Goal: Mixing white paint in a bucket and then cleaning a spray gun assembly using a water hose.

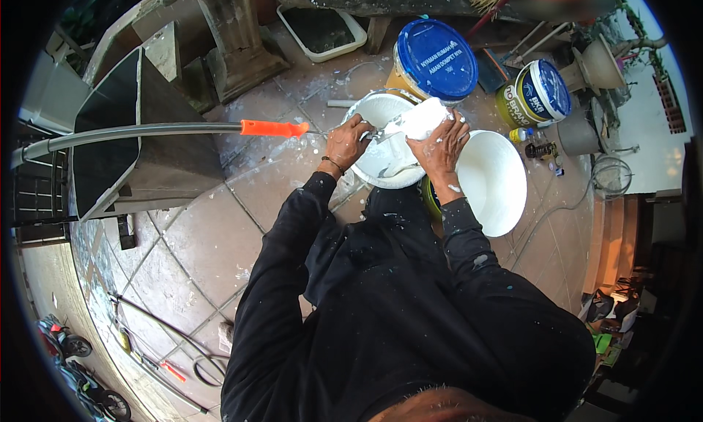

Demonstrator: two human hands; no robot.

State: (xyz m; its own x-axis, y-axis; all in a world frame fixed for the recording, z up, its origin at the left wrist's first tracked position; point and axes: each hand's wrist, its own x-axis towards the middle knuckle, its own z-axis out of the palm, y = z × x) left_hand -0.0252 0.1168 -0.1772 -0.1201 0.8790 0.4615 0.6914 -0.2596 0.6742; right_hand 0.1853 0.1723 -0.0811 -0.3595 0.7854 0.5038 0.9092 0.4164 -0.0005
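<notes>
Pole, grey and long (183, 127), crosses in front of a dark angular bin (172, 169) and ends in an orange handle (271, 128) that points straight at the worker's left hand (347, 142). From where I'm standing, that hand's grip looks closed on the thin metal frame between the handle and a paint-whitened roller (428, 118), its knuckles right over the near-left rim of a white bucket (377, 110). The roller lies to the right of this grip, above the bucket's mouth, its long axis running roughly across the worker's body, in line with the pole but tipped a little outward at the right end. The right hand (439, 143) is the nearer of the two: its grip is wrapped round that end, thumb on the near side, fingers beyond. So one line runs pole, handle, left hand, roller, right hand. Just behind the roller stands a tub with a blue lid (438, 59); beside the right wrist gapes a second white bucket (498, 184), and farther right sits a yellow-green pail (516, 103).
</notes>
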